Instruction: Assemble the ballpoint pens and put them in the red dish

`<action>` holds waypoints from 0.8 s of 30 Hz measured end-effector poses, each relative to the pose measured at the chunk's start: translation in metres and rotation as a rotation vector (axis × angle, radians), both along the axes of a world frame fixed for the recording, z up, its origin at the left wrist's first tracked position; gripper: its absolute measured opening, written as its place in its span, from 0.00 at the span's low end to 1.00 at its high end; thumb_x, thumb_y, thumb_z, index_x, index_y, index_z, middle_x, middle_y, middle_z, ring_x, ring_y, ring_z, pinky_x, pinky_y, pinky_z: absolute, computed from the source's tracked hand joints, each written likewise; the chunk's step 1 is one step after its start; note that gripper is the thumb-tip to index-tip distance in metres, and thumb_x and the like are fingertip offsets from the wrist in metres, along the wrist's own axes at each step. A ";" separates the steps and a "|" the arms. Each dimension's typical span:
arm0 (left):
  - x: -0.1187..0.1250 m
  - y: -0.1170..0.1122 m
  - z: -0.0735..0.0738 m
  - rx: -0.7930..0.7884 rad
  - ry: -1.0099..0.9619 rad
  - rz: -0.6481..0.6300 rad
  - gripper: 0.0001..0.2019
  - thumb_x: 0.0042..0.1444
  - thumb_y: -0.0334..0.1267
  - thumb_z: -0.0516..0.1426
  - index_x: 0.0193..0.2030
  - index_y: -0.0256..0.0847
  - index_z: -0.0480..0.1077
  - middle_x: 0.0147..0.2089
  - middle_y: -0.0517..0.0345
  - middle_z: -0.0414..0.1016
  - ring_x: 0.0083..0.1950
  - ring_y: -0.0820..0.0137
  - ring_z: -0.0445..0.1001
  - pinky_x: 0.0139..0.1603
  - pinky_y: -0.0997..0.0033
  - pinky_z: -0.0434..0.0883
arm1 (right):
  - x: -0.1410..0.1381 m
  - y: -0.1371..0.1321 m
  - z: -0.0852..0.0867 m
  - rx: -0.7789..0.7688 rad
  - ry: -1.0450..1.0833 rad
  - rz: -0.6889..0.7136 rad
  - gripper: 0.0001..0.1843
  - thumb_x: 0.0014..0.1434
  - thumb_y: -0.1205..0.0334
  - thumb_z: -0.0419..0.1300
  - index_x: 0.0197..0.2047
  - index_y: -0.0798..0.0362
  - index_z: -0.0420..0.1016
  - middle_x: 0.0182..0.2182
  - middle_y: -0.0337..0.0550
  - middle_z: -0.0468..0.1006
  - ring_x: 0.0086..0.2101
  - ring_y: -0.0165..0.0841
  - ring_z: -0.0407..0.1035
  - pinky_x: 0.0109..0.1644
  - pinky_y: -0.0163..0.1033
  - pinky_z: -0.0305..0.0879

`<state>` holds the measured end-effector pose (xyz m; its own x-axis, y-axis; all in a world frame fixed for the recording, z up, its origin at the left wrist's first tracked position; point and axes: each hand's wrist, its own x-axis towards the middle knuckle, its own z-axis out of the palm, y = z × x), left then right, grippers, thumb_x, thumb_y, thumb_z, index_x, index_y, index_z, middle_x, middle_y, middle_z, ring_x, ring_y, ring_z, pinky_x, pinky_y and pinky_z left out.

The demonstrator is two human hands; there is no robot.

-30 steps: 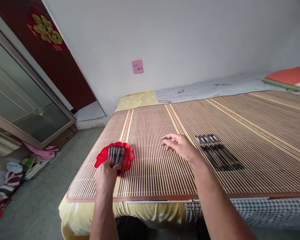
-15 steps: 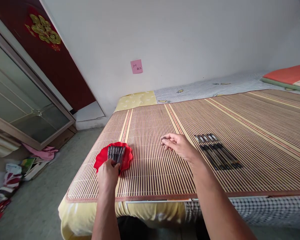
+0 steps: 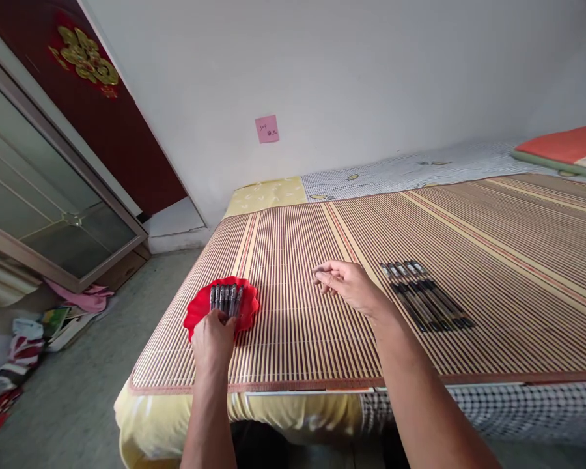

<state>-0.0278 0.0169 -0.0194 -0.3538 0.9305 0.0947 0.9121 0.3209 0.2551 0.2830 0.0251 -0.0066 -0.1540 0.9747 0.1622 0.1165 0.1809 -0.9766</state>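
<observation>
On the left, a red scalloped plate (image 3: 195, 312) holds several dark pens (image 3: 226, 294) side by side. My left hand (image 3: 212, 339) reaches over the plate's near side, its thumb and fingers closed on the lower part of these pens; their near ends are hidden by it. My right hand (image 3: 344, 283) is held above the mat, right of the plate, fingers curled and thumb against the forefinger, with nothing visible in it. To its right, another row of several dark pens (image 3: 424, 296) lies slanted on the mat.
A striped bamboo mat (image 3: 293, 326) covers the bed, with a yellow sheet (image 3: 293, 410) hanging at the front edge. A folded orange and green quilt (image 3: 566, 148) lies at the back right. A pink note (image 3: 267, 129) is stuck on the wall. Clothes and papers (image 3: 63, 322) lie on the floor left.
My left hand has shifted very slightly over the pens in the red plate. The right hand and the pens on the mat look the same.
</observation>
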 end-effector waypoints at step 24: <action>-0.002 0.002 0.000 0.069 -0.009 0.054 0.11 0.59 0.45 0.63 0.44 0.41 0.75 0.41 0.46 0.84 0.46 0.49 0.81 0.39 0.59 0.70 | -0.002 0.000 0.004 0.006 -0.015 -0.005 0.11 0.64 0.56 0.62 0.43 0.55 0.77 0.39 0.47 0.81 0.32 0.29 0.73 0.39 0.39 0.71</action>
<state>-0.0293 0.0185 -0.0197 -0.4044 0.9014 0.1545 0.8915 0.3507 0.2868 0.2812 0.0252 -0.0028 -0.1511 0.9746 0.1655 0.1318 0.1858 -0.9737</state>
